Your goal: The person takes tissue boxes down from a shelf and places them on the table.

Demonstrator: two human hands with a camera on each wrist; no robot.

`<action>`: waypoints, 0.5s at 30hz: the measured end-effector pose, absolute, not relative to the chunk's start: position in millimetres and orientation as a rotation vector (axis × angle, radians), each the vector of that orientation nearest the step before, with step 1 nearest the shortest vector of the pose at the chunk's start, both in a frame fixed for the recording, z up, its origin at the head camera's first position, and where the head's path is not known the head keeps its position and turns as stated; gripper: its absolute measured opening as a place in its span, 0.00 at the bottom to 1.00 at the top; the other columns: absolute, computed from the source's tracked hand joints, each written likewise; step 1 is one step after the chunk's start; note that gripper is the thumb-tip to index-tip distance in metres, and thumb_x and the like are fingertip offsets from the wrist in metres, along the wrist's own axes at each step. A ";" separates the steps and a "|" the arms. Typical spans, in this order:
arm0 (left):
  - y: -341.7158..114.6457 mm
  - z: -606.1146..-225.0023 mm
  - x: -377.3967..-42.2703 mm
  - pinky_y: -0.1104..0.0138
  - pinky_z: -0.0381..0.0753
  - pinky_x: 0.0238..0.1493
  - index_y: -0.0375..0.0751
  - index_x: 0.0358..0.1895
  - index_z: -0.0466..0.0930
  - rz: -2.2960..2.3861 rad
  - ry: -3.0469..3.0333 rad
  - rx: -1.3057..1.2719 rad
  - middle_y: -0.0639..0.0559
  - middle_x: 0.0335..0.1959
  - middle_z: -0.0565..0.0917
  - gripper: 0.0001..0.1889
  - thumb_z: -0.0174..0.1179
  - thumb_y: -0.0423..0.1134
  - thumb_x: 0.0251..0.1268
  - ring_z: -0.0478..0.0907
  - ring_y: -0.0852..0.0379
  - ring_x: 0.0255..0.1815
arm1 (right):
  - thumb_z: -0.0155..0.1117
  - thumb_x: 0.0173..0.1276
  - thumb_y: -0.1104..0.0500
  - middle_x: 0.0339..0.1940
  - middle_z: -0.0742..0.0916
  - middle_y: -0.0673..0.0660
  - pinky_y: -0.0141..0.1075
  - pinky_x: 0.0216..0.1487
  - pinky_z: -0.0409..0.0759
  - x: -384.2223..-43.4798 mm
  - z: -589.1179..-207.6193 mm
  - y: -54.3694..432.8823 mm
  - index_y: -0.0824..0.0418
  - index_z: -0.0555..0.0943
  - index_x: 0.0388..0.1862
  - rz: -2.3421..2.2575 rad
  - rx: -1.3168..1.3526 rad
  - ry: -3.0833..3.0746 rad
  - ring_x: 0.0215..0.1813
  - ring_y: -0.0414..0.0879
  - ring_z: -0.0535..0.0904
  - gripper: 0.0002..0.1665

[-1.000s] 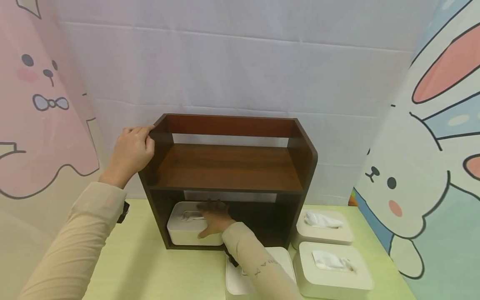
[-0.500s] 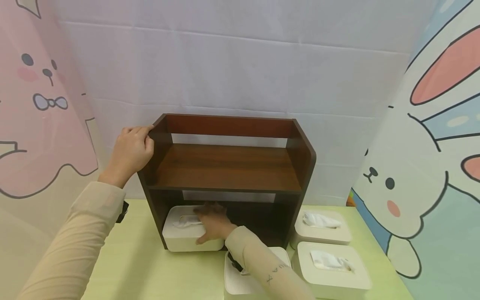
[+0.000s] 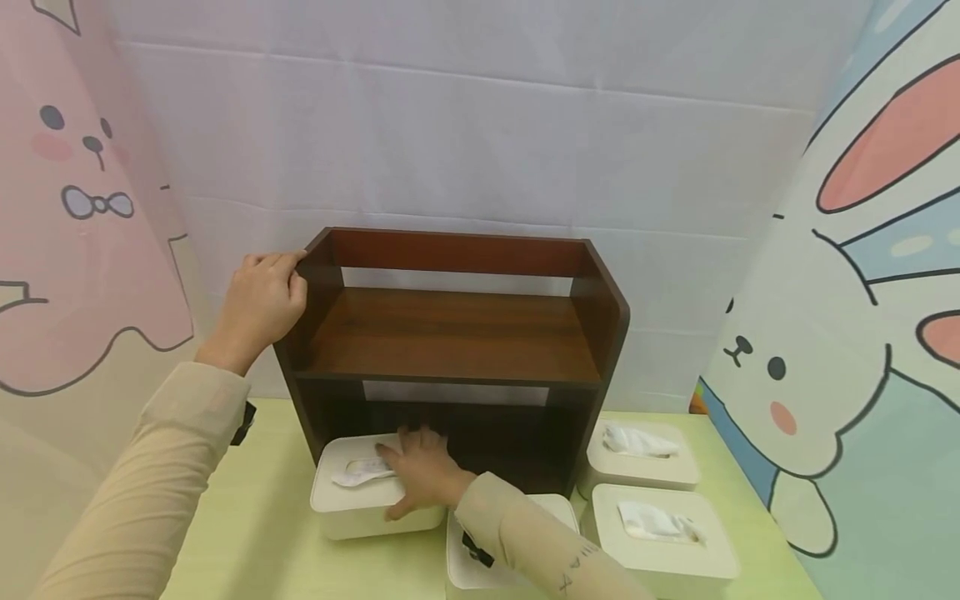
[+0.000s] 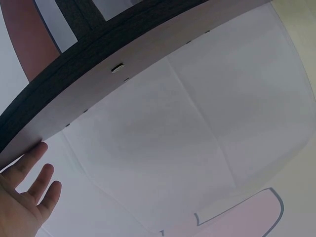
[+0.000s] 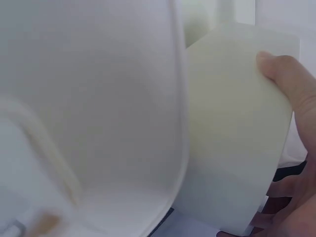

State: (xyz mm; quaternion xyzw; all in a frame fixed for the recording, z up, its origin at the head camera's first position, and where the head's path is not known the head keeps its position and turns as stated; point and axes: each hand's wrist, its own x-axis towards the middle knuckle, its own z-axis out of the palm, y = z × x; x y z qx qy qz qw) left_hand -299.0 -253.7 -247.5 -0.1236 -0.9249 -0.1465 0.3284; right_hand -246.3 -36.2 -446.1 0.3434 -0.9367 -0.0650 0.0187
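My left hand [image 3: 264, 300] holds the upper left edge of a dark brown two-tier shelf [image 3: 450, 333]. In the left wrist view, several fingers [image 4: 42, 182] spread beside the shelf's side panel [image 4: 148, 49], one fingertip right at it. My right hand [image 3: 423, 471] grips a white tissue box [image 3: 345, 496] from above, thumb on the front side and fingers over the back. The box sits slightly turned at the front of the lower compartment, with a tissue [image 3: 363, 472] lying in its slot. In the right wrist view, the thumb [image 5: 284, 71] presses the box's pale side [image 5: 232, 133].
Another tissue box [image 3: 468, 567] stands under my right forearm, partly hidden by it. Two more tissue boxes, one at the front right [image 3: 660, 542] and one behind it [image 3: 641, 454], stand right of the shelf on the pale green table [image 3: 255, 483]. A white curtain [image 3: 465, 150] hangs behind.
My right hand has drawn the tissue box out of the lower compartment toward me and a little left, turning it slightly. My left hand has stayed on the shelf edge.
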 end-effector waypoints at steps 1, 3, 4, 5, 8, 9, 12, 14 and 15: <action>-253.7 -247.4 -299.0 0.42 0.67 0.49 0.30 0.54 0.73 -0.383 -2.421 -0.324 0.32 0.51 0.77 0.22 0.37 0.33 0.62 0.68 0.32 0.49 | 0.64 0.39 0.26 0.68 0.67 0.61 0.57 0.51 0.74 -244.0 -445.7 -36.2 0.41 0.59 0.69 -0.194 1.080 -2.919 0.64 0.64 0.65 0.57; -253.6 -247.2 -298.9 0.42 0.67 0.49 0.30 0.54 0.73 -0.382 -2.419 -0.325 0.32 0.51 0.77 0.22 0.37 0.33 0.62 0.68 0.32 0.48 | 0.64 0.40 0.26 0.68 0.67 0.61 0.58 0.50 0.74 -239.5 -444.9 -36.1 0.41 0.58 0.70 -0.176 1.109 -2.936 0.64 0.65 0.65 0.57; -253.5 -247.1 -298.8 0.42 0.67 0.49 0.30 0.54 0.73 -0.382 -2.419 -0.324 0.32 0.51 0.77 0.22 0.37 0.33 0.62 0.68 0.32 0.48 | 0.64 0.40 0.26 0.68 0.67 0.61 0.58 0.51 0.74 -237.3 -445.2 -36.2 0.41 0.58 0.70 -0.161 1.122 -2.944 0.65 0.65 0.65 0.57; -253.4 -246.9 -298.7 0.42 0.67 0.49 0.30 0.54 0.74 -0.382 -2.418 -0.325 0.32 0.51 0.77 0.22 0.37 0.33 0.62 0.68 0.32 0.48 | 0.64 0.40 0.26 0.68 0.67 0.60 0.58 0.51 0.73 -235.0 -445.2 -36.3 0.41 0.58 0.70 -0.152 1.134 -2.949 0.64 0.65 0.65 0.57; -253.1 -246.7 -298.5 0.42 0.67 0.49 0.30 0.54 0.74 -0.383 -2.416 -0.326 0.32 0.50 0.77 0.22 0.37 0.33 0.62 0.68 0.32 0.48 | 0.65 0.40 0.27 0.68 0.66 0.60 0.59 0.51 0.73 -228.4 -446.5 -36.7 0.41 0.57 0.70 -0.140 1.162 -2.962 0.64 0.65 0.65 0.57; -253.1 -246.7 -298.5 0.43 0.67 0.50 0.30 0.54 0.74 -0.384 -2.416 -0.327 0.32 0.50 0.77 0.22 0.37 0.33 0.62 0.68 0.32 0.48 | 0.65 0.40 0.27 0.68 0.66 0.60 0.59 0.51 0.73 -226.3 -447.0 -36.8 0.40 0.57 0.70 -0.139 1.171 -2.967 0.64 0.65 0.65 0.57; -253.3 -246.7 -298.6 0.42 0.67 0.50 0.30 0.54 0.73 -0.386 -2.415 -0.328 0.32 0.51 0.77 0.22 0.37 0.33 0.62 0.68 0.31 0.48 | 0.65 0.39 0.26 0.68 0.66 0.59 0.59 0.51 0.74 -220.5 -448.8 -37.6 0.39 0.57 0.70 -0.141 1.197 -2.968 0.64 0.64 0.66 0.58; -253.6 -246.6 -298.6 0.42 0.67 0.50 0.29 0.54 0.73 -0.385 -2.416 -0.327 0.31 0.51 0.77 0.21 0.37 0.33 0.62 0.68 0.31 0.49 | 0.65 0.39 0.26 0.68 0.66 0.59 0.59 0.51 0.73 -216.6 -449.6 -38.4 0.39 0.57 0.70 -0.143 1.216 -2.964 0.64 0.64 0.66 0.58; -253.6 -246.6 -298.6 0.43 0.67 0.51 0.29 0.54 0.73 -0.386 -2.419 -0.326 0.31 0.51 0.77 0.21 0.38 0.33 0.62 0.68 0.31 0.49 | 0.65 0.39 0.26 0.68 0.66 0.59 0.58 0.51 0.73 -214.6 -449.8 -38.9 0.39 0.57 0.70 -0.145 1.225 -2.964 0.64 0.64 0.66 0.58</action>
